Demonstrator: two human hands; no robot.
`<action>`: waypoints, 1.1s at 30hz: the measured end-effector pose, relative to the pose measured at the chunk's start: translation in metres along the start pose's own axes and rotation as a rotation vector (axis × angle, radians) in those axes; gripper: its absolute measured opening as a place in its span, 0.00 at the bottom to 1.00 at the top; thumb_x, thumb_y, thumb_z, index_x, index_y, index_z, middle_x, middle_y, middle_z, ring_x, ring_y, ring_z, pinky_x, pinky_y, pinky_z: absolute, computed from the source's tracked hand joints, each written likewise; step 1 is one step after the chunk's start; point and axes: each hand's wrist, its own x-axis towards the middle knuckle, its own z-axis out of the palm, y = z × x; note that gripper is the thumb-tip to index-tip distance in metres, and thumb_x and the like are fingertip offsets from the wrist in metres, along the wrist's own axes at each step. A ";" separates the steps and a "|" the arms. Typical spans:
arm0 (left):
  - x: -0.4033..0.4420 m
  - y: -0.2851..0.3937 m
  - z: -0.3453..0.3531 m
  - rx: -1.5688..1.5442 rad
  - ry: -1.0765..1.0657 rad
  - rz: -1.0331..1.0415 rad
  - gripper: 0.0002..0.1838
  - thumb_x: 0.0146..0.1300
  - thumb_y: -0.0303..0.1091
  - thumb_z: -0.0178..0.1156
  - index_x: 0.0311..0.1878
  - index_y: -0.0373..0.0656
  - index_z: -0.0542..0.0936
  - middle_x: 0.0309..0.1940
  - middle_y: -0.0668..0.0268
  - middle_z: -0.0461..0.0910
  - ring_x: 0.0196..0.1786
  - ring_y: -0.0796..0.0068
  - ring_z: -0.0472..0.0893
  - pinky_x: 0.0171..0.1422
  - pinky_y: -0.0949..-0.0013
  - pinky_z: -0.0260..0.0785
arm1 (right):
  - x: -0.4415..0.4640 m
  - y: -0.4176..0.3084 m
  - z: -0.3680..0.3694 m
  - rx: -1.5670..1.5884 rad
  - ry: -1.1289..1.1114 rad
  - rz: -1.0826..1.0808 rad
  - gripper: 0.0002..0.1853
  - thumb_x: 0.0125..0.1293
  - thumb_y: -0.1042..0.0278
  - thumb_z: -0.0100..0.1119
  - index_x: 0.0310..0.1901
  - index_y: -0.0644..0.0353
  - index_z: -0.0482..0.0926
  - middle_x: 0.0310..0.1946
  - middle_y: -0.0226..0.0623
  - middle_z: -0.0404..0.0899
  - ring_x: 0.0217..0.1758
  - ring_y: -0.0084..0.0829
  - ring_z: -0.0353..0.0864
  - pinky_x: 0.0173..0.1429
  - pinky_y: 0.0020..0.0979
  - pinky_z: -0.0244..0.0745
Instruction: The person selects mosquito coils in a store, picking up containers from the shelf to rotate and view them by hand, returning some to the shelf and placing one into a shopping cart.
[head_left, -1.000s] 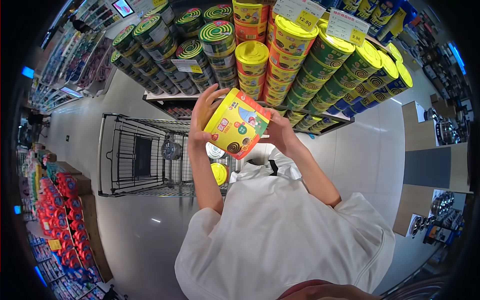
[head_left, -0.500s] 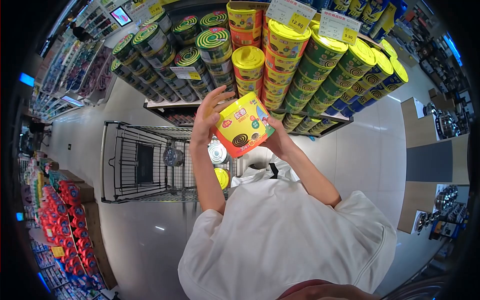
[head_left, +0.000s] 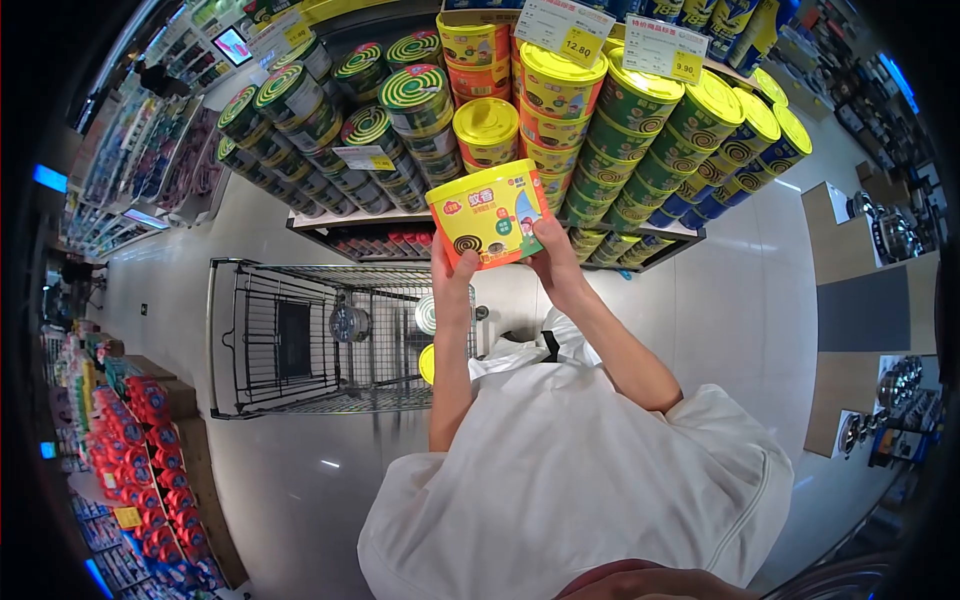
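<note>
A yellow and orange tub [head_left: 490, 215] with a black coil printed on its label is held up between my two hands, tilted slightly. My left hand [head_left: 452, 280] grips its lower left side, thumb on the front and the other fingers hidden behind. At its lower right side, my right hand [head_left: 555, 262] has the thumb on the front edge and fingers underneath. Right behind the tub stands a stack of similar yellow-lidded tubs [head_left: 486, 122] on the display shelf.
A metal shopping cart [head_left: 300, 340] stands at the left with several round containers in it. Green tins [head_left: 415, 100] and green tubs [head_left: 640, 95] fill the shelf ahead, under price signs [head_left: 565, 30]. Red packages [head_left: 130, 450] are stacked at lower left; pots [head_left: 895, 230] stand at right.
My left hand has moved from the tub's upper left side down to its lower left. The tub has tipped to a more upright position, and its label now faces me more squarely.
</note>
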 end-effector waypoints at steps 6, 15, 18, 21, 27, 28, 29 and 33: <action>0.006 0.006 -0.003 -0.022 -0.049 -0.005 0.43 0.52 0.41 0.70 0.67 0.36 0.61 0.57 0.61 0.71 0.59 0.70 0.73 0.65 0.66 0.64 | -0.002 -0.007 -0.004 -0.215 0.031 -0.016 0.30 0.63 0.52 0.63 0.60 0.60 0.66 0.48 0.30 0.76 0.49 0.19 0.75 0.54 0.24 0.69; 0.012 0.016 0.015 0.086 -0.076 0.103 0.52 0.45 0.33 0.74 0.70 0.36 0.51 0.62 0.56 0.64 0.64 0.64 0.69 0.67 0.62 0.65 | 0.010 -0.016 -0.011 -0.246 -0.068 -0.054 0.30 0.63 0.57 0.62 0.62 0.63 0.66 0.53 0.33 0.76 0.53 0.21 0.74 0.60 0.24 0.67; 0.015 0.014 0.013 0.096 -0.096 0.107 0.54 0.44 0.29 0.74 0.71 0.39 0.49 0.63 0.55 0.62 0.65 0.63 0.68 0.68 0.60 0.64 | 0.016 -0.007 -0.013 -0.213 0.011 -0.032 0.29 0.64 0.52 0.58 0.61 0.62 0.67 0.53 0.32 0.76 0.54 0.22 0.75 0.61 0.27 0.67; 0.015 0.016 0.009 0.133 -0.105 0.121 0.54 0.44 0.26 0.74 0.72 0.42 0.49 0.63 0.55 0.62 0.65 0.62 0.67 0.69 0.58 0.62 | 0.019 -0.012 -0.008 -0.099 0.010 0.073 0.30 0.64 0.46 0.55 0.60 0.60 0.68 0.54 0.32 0.76 0.56 0.23 0.75 0.63 0.31 0.65; 0.016 0.017 0.006 0.175 -0.079 0.135 0.53 0.43 0.24 0.73 0.71 0.44 0.51 0.65 0.56 0.62 0.67 0.63 0.65 0.70 0.57 0.59 | 0.028 -0.015 -0.001 -0.061 0.040 0.121 0.33 0.63 0.41 0.54 0.61 0.58 0.68 0.55 0.33 0.76 0.58 0.24 0.74 0.65 0.37 0.63; 0.016 0.018 0.006 0.178 -0.074 0.132 0.52 0.44 0.23 0.72 0.71 0.43 0.52 0.66 0.56 0.61 0.67 0.63 0.65 0.71 0.57 0.59 | 0.029 -0.016 -0.001 -0.062 0.039 0.124 0.33 0.63 0.41 0.54 0.61 0.58 0.68 0.55 0.33 0.76 0.58 0.24 0.74 0.65 0.37 0.63; 0.017 0.018 0.005 0.178 -0.071 0.131 0.52 0.44 0.23 0.72 0.71 0.43 0.52 0.66 0.56 0.61 0.67 0.63 0.65 0.71 0.57 0.59 | 0.031 -0.016 0.000 -0.069 0.036 0.130 0.33 0.63 0.40 0.54 0.62 0.57 0.68 0.55 0.33 0.76 0.58 0.24 0.74 0.65 0.37 0.64; 0.020 0.019 -0.004 0.153 -0.018 0.199 0.34 0.60 0.37 0.61 0.68 0.40 0.60 0.62 0.58 0.68 0.63 0.68 0.70 0.65 0.61 0.66 | 0.036 -0.015 0.000 -0.067 0.000 0.138 0.43 0.57 0.31 0.55 0.66 0.55 0.62 0.59 0.36 0.72 0.62 0.30 0.70 0.67 0.42 0.62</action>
